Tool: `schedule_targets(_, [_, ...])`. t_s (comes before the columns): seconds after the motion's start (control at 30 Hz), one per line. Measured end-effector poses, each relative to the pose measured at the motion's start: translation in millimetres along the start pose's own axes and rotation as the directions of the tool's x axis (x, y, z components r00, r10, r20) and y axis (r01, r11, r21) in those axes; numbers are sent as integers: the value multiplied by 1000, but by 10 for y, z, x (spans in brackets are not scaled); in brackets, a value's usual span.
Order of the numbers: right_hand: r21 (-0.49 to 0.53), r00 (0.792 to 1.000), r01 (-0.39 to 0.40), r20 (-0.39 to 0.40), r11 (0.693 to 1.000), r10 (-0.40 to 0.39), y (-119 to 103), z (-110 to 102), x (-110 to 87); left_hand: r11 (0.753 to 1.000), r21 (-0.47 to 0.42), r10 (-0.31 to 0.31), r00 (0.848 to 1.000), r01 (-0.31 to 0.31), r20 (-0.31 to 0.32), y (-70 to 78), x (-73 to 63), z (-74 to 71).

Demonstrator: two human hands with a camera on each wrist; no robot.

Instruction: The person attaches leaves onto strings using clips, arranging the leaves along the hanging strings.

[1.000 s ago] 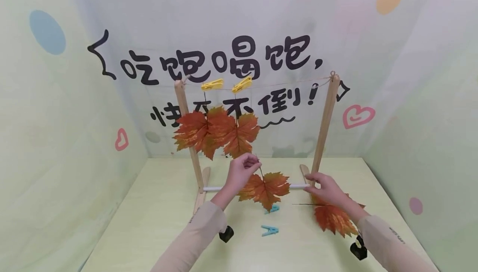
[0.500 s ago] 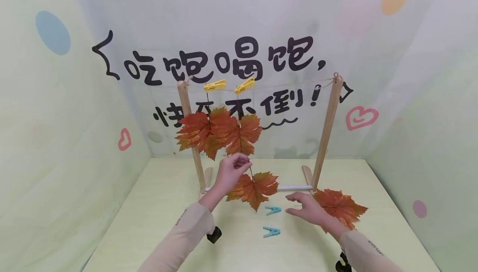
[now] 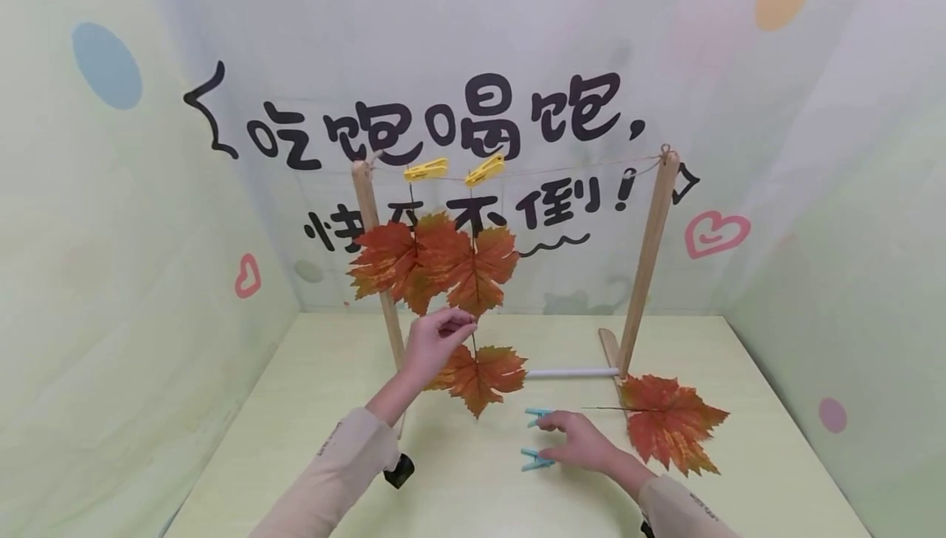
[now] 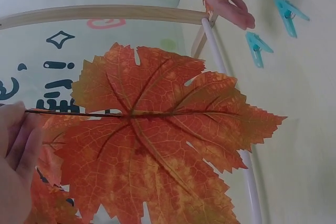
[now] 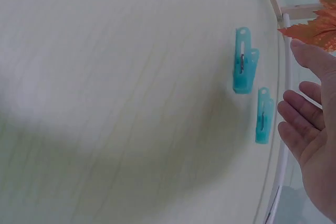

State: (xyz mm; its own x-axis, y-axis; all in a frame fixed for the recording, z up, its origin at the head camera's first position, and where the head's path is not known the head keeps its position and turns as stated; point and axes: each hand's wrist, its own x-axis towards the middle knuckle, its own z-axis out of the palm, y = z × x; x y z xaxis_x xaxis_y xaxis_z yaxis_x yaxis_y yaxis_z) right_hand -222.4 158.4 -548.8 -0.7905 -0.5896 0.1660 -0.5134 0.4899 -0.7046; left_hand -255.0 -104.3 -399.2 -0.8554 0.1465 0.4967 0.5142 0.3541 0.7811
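My left hand (image 3: 438, 344) pinches the thin stem of an orange-red artificial maple leaf (image 3: 480, 380), which hangs below the fingers; the left wrist view shows the leaf (image 4: 152, 129) large, with its dark stem between the fingertips. Over the table, my right hand (image 3: 584, 441) is spread, thumb apart from fingers, holding nothing. It is close to two blue clothespins, the farther clothespin (image 3: 534, 416) and the nearer clothespin (image 3: 534, 461). In the right wrist view both clothespins (image 5: 242, 61) lie apart from the hand (image 5: 315, 124).
Two leaves (image 3: 476, 271) hang from yellow clothespins (image 3: 484, 169) on a string (image 3: 569, 168) between wooden posts (image 3: 649, 263). A white rod (image 3: 572, 373) joins the posts low down. Another leaf (image 3: 672, 421) lies on the table (image 3: 273, 439) at the right.
My left hand has moved left with the leaf. My right hand has left the right post's foot and come left and nearer, to the blue clothespins.
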Motion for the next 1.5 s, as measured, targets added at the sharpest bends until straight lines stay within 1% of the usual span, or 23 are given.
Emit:
schedule_targets(0.03, [-1,1000,17,2,1000,-17,7,30,-1,1000,4,0,1000,0,1,-8,-8,-14])
schedule_targets(0.07, [-12,998,69,-4,998,-69,55,72,2,1000,4,0,1000,0,-1,-12,-15,-27])
schedule_targets(0.17, [-11,996,84,16,996,-84,72,156,8,1000,13,-5,1000,6,-10,-25,-38,-65])
schedule_targets(0.27, [-18,998,25,57,1000,-24,93,241,24,1000,8,-19,1000,19,-19,-48,-58,-105])
schedule_targets(0.3, [-21,997,-27,73,999,29,60,256,27,1000,4,-27,999,27,-20,-57,-63,-117])
schedule_targets(0.33, [-24,996,-45,79,999,47,65,277,32,999,-2,-34,999,34,-19,-70,-68,-130])
schedule_targets(0.4, [-38,995,-65,79,997,67,64,315,41,998,-5,-59,998,59,-16,-87,-82,-152])
schedule_targets(0.5, [-51,997,-54,53,997,57,56,351,52,995,3,-100,995,100,-11,-98,-109,-179])
schedule_targets(0.53, [-57,998,-47,44,997,50,53,359,53,993,4,-116,993,116,-8,-88,-119,-185])
schedule_targets(0.67, [-97,999,-23,27,995,26,64,396,67,990,23,-140,990,140,1,64,-167,-218])
schedule_targets(0.77, [-132,1000,-14,24,991,17,80,419,80,992,37,-122,992,122,6,188,-194,-238])
schedule_targets(0.87, [-166,1000,-7,20,986,10,91,433,91,992,41,-118,993,118,6,199,-202,-241])
schedule_targets(0.93, [-182,1000,-4,18,983,7,89,440,96,993,42,-113,994,112,11,176,-202,-235])
schedule_targets(1.17, [-180,1000,-10,15,984,13,73,452,119,992,26,-122,992,121,17,-199,-167,-183])
schedule_targets(1.33, [-141,1000,-11,15,990,13,76,439,132,992,15,-122,992,121,17,-220,-169,-171])
schedule_targets(1.5, [-78,1000,-27,-5,997,26,48,335,128,993,7,-120,993,120,17,-202,-155,-144])
